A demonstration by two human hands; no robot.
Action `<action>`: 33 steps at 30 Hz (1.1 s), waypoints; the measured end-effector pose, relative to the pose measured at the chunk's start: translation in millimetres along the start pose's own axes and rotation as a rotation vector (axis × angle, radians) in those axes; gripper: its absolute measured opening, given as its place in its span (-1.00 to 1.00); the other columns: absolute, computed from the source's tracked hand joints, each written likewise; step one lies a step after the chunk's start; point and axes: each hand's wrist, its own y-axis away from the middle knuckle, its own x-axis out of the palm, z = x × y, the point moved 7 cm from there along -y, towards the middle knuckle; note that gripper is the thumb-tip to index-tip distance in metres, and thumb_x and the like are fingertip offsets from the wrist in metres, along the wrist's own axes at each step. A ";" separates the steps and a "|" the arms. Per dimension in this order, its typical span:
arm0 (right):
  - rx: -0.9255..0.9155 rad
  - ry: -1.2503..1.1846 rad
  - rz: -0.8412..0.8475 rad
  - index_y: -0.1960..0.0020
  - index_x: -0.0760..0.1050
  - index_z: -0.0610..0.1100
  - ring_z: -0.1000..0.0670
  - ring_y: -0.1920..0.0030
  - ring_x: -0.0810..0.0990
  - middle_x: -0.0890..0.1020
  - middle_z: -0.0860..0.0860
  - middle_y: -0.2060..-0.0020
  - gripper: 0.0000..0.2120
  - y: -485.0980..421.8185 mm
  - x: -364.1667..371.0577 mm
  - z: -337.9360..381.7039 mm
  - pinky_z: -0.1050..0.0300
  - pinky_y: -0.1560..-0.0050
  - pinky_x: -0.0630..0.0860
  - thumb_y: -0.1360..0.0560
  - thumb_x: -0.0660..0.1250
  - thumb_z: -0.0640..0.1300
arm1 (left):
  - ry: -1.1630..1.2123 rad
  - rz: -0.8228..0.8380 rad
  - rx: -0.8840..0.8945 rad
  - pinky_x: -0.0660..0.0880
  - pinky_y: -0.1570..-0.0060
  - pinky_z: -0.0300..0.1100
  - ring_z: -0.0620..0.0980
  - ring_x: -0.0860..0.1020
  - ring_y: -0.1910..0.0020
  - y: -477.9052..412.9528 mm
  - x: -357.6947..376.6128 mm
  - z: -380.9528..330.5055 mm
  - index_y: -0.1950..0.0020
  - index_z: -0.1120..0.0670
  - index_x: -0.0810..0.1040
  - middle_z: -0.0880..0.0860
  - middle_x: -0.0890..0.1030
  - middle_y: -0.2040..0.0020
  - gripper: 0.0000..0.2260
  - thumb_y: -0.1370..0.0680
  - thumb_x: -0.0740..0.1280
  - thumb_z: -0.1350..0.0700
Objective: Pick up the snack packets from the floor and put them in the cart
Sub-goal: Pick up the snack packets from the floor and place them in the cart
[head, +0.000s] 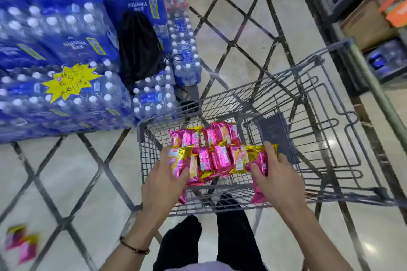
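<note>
Over the cart (141,131), the left hand (163,180) and right hand (277,176) gripped the ends of a row of snack packets (217,159). Two loose packets (21,242) lay on the floor (66,171).

snack packets (211,158): we're seeing hot pink with gold ends
cart (139,131): grey wire grid
floor (72,178): pale cream, dark diamond lines
water packs (66,35): blue, white caps

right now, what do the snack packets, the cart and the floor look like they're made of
The snack packets: thin metallised plastic film, it seems; glossy pink and gold, crinkled ends catching light.
The cart: grey metal wire, matt, probably coated; an open welded grid.
The floor: polished stone or glazed tile, unclear which; pale, with glare spots and dark lattice lines.
</note>
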 end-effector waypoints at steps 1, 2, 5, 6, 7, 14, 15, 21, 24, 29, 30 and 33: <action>-0.012 0.002 0.018 -0.53 0.06 0.07 -0.20 0.08 0.61 0.53 -0.12 -0.04 -0.40 -11.1 5.7 -4.8 -0.04 0.29 0.56 -0.58 0.14 0.24 | 0.003 -0.004 -0.033 0.51 -0.10 0.07 0.11 0.54 -0.24 -4.7 4.1 1.7 -0.50 -0.20 0.14 0.02 0.56 -0.28 -0.37 -0.50 0.35 -0.20; -0.027 0.005 0.037 -0.53 0.06 0.06 -0.22 0.07 0.60 0.53 -0.12 -0.04 -0.39 -22.3 12.3 -9.0 -0.04 0.29 0.55 -0.58 0.14 0.23 | -0.002 -0.009 -0.063 0.51 -0.08 0.07 0.10 0.55 -0.23 -9.4 9.6 3.0 -0.49 -0.20 0.14 0.02 0.56 -0.28 -0.37 -0.50 0.36 -0.20; -0.065 -0.032 0.102 -0.53 0.07 0.07 -0.25 0.04 0.60 0.53 -0.15 -0.05 -0.38 -59.3 37.2 -17.5 -0.09 0.22 0.58 -0.56 0.14 0.25 | -0.022 -0.028 -0.143 0.49 -0.01 0.02 0.09 0.56 -0.22 -23.5 31.9 1.0 -0.50 -0.16 0.14 0.03 0.58 -0.27 -0.35 -0.51 0.37 -0.21; -0.074 -0.051 0.122 -0.54 0.08 0.07 -0.25 0.03 0.60 0.53 -0.15 -0.05 -0.38 -72.0 46.9 -18.8 -0.09 0.19 0.58 -0.56 0.14 0.25 | -0.012 -0.031 -0.173 0.49 0.01 -0.02 0.09 0.57 -0.21 -28.6 41.5 1.0 -0.50 -0.15 0.15 0.03 0.59 -0.27 -0.34 -0.51 0.38 -0.21; -0.084 -0.067 0.140 -0.55 0.07 0.07 -0.24 0.01 0.59 0.54 -0.16 -0.06 -0.37 -84.5 57.0 -19.4 -0.08 0.16 0.56 -0.57 0.14 0.24 | 0.000 -0.032 -0.203 0.50 0.01 -0.04 0.09 0.60 -0.15 -34.0 51.8 1.2 -0.50 -0.15 0.15 0.03 0.62 -0.23 -0.34 -0.50 0.38 -0.22; -0.159 -0.148 0.237 -0.60 0.02 0.05 -0.22 -0.06 0.58 0.53 -0.23 -0.18 -0.31 -154.7 141.8 -14.3 -0.07 0.13 0.56 -0.57 0.23 0.14 | -0.032 -0.017 -0.315 0.55 0.07 0.00 0.08 0.64 0.08 -77.8 126.0 14.0 -0.51 -0.13 0.11 0.07 0.64 -0.10 -0.30 -0.49 0.37 -0.26; -0.170 -0.138 0.264 -0.60 0.00 0.05 -0.22 -0.06 0.58 0.52 -0.24 -0.19 -0.30 -160.9 155.5 -14.4 -0.05 0.14 0.55 -0.56 0.24 0.13 | -0.045 -0.014 -0.330 0.55 0.06 0.00 0.10 0.63 0.03 -84.3 136.8 16.7 -0.53 -0.13 0.08 0.07 0.64 -0.11 -0.27 -0.50 0.38 -0.25; -0.152 -0.132 0.329 -0.59 -0.04 0.08 -0.24 -0.14 0.54 0.49 -0.21 -0.22 -0.23 -183.6 220.9 -18.6 -0.13 -0.01 0.58 -0.53 0.30 0.13 | -0.085 -0.022 -0.330 0.54 -0.05 0.16 0.26 0.54 -0.22 -113.2 194.5 31.2 -0.61 -0.18 -0.08 0.19 0.45 -0.40 -0.17 -0.52 0.39 -0.18; -0.143 -0.145 0.363 -0.58 -0.07 0.13 -0.25 -0.13 0.55 0.48 -0.19 -0.23 -0.22 -184.9 253.7 -21.2 -0.22 0.00 0.60 -0.52 0.30 0.15 | -0.155 -0.033 -0.341 0.50 -0.08 0.14 0.30 0.52 -0.22 -124.1 216.6 39.7 -0.62 -0.17 -0.03 0.23 0.47 -0.31 -0.23 -0.54 0.35 -0.21; -0.125 -0.176 0.337 -0.58 -0.09 0.13 -0.21 -0.06 0.56 0.48 -0.18 -0.17 -0.24 -187.1 282.3 -24.2 -0.16 0.11 0.62 -0.55 0.29 0.11 | -0.123 0.002 -0.352 0.52 -0.03 0.14 0.30 0.51 -0.21 -135.9 252.1 50.3 -0.62 -0.16 -0.08 0.24 0.44 -0.34 -0.22 -0.56 0.35 -0.14; -0.123 -0.181 0.328 -0.57 -0.08 0.13 -0.20 -0.04 0.56 0.49 -0.17 -0.13 -0.25 -187.9 285.6 -25.2 -0.15 0.13 0.62 -0.55 0.29 0.10 | -0.131 0.006 -0.350 0.52 -0.04 0.15 0.30 0.49 -0.24 -137.9 258.0 53.1 -0.62 -0.15 -0.10 0.24 0.42 -0.36 -0.21 -0.56 0.35 -0.14; -0.133 -0.183 0.333 -0.58 -0.07 0.12 -0.19 -0.03 0.55 0.49 -0.17 -0.13 -0.25 -189.8 294.7 -29.0 -0.13 0.13 0.61 -0.55 0.30 0.09 | -0.140 0.023 -0.372 0.52 -0.13 0.22 0.35 0.41 -0.34 -140.6 271.8 59.9 -0.61 -0.13 -0.16 0.25 0.34 -0.45 -0.19 -0.57 0.34 -0.15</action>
